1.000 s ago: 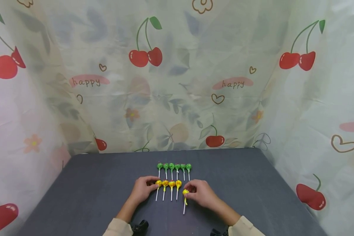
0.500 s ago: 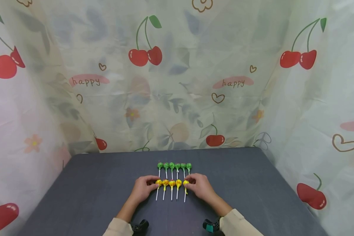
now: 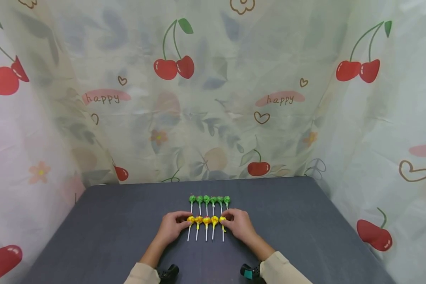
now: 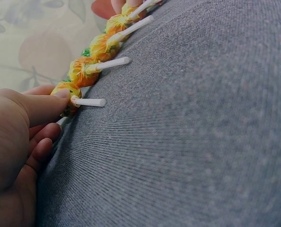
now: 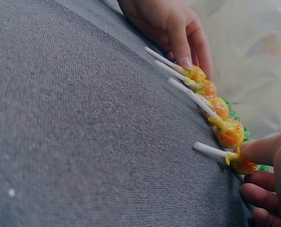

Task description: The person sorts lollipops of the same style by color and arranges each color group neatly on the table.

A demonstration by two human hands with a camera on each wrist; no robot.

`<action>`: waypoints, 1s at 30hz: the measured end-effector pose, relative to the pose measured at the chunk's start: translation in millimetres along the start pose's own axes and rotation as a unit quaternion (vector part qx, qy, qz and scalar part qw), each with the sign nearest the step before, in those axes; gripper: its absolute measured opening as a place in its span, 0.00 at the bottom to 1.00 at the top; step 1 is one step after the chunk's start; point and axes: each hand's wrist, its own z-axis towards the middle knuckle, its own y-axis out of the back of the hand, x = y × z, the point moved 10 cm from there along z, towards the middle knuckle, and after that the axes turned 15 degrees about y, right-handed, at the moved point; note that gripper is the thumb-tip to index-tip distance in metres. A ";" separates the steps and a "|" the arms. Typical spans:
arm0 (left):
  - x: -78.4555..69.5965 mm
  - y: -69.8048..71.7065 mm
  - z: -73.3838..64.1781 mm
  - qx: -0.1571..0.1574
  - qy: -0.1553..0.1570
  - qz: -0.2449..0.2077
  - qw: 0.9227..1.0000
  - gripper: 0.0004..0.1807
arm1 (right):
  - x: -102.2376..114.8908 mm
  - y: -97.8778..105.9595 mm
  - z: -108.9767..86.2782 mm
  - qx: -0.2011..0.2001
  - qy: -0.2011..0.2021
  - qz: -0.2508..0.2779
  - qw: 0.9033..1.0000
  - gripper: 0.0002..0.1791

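Several yellow lollipops (image 3: 206, 221) lie side by side in a row on the dark table, white sticks toward me. At the row's left end my left hand (image 3: 172, 227) pinches the leftmost yellow lollipop (image 4: 67, 90) by its wrapped head, between thumb and fingers. The rightmost yellow lollipop (image 5: 243, 163) has its head pinched in my right hand (image 3: 241, 225). Its stick lies roughly level with the others. Just beyond this row is a line of green lollipops (image 3: 206, 199), their stick ends partly hidden by the yellow heads.
A dark grey cloth (image 3: 127, 221) covers the table. Pale curtains (image 3: 206, 98) printed with cherries enclose its back and sides. A dark wrist device (image 3: 168, 273) sits at the left sleeve, another wrist device (image 3: 250, 272) at the right.
My right hand has moved forward and slightly left, bringing its yellow lollipop from nearer me into line with the row's right end. The left hand stays at the left end.
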 end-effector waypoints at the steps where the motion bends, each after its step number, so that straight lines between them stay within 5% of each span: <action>1: -0.2 0.0 -0.2 0.001 -0.002 -0.001 1.000 0.11 | -0.1 -0.3 0.0 -0.002 0.001 -0.002 1.000 0.07; 30: -2.0 3.2 -2.5 -0.003 -0.005 -0.021 1.000 0.11 | 3.1 3.5 -1.7 -0.032 -0.014 -0.006 0.999 0.09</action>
